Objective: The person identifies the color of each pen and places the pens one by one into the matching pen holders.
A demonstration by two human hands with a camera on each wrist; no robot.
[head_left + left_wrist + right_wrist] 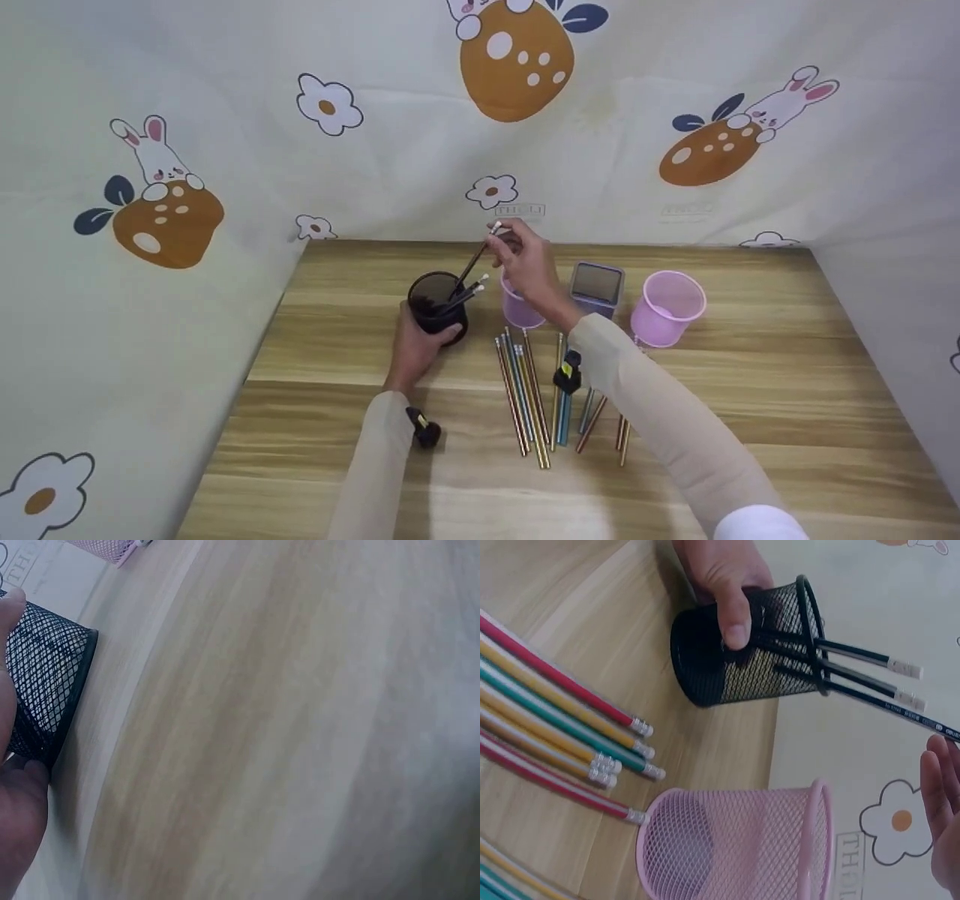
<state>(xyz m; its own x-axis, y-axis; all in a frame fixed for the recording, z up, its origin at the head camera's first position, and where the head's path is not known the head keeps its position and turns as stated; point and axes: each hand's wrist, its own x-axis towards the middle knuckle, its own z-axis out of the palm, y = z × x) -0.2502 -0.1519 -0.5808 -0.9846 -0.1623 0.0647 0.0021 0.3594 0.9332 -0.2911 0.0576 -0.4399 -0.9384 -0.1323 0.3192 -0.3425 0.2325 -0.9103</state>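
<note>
A black mesh pencil cup (438, 304) stands on the wooden table, and my left hand (421, 341) grips its side with the thumb across the front. Several black pencils lean in it, white erasers up. My right hand (529, 262) pinches one black pencil (471, 268) near its eraser end, above the cup. In the right wrist view this pencil (885, 703) has its lower part inside the cup's rim, beside two other black pencils (870, 675). The left wrist view shows only part of the cup (49, 667) and of the left hand.
Right of the black cup stand a pink round mesh cup (523, 307), a purple-grey square holder (597, 285) and another pink cup (667, 309). Several coloured pencils (523, 397) lie in front of them, some under the right forearm. A patterned cloth (405, 165) hangs behind the table.
</note>
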